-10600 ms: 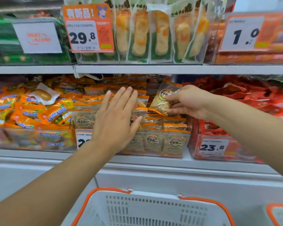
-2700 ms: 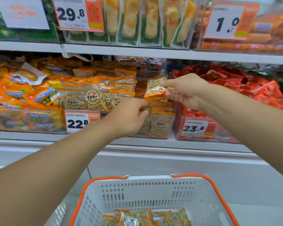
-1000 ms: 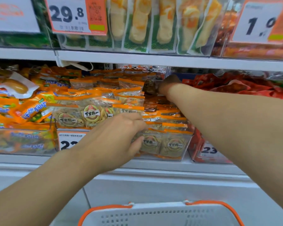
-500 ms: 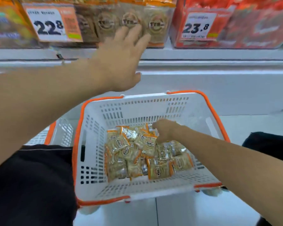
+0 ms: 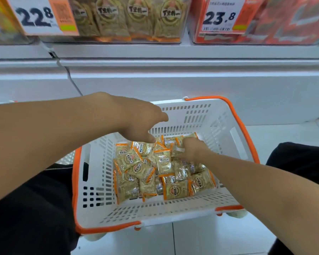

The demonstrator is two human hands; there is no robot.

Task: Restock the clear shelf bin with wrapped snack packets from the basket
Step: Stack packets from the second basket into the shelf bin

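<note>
Change: left hand [image 5: 136,122] has dropped from the shelf bin [image 5: 129,19] into the basket [image 5: 219,126].
Left fingers: loosely spread, tips at the far packets.
Right hand [image 5: 192,149]: fingers curled on snack packets [image 5: 162,170] near the far wall; exact grip unclear.
Packets: heaped on the basket floor.

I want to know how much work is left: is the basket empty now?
Not empty. A pile of wrapped snack packets still covers most of the floor of the basket, with both hands reaching in.
</note>
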